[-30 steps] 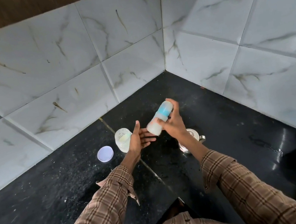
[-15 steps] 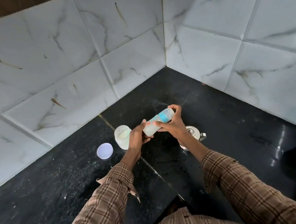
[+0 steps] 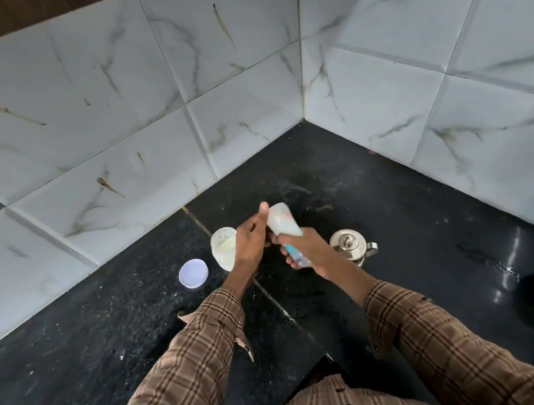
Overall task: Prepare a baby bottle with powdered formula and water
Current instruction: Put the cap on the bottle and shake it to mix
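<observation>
A home kitchen corner: black granite counter (image 3: 399, 217), marble-look wall tiles (image 3: 108, 122), steel pot (image 3: 351, 245).

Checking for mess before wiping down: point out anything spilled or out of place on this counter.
Pale specks and a dusty smear lie scattered over the black counter, thickest behind the bottle near the corner; they look like spilled powder. The jar stands open, its white lid lying apart beside it.
</observation>
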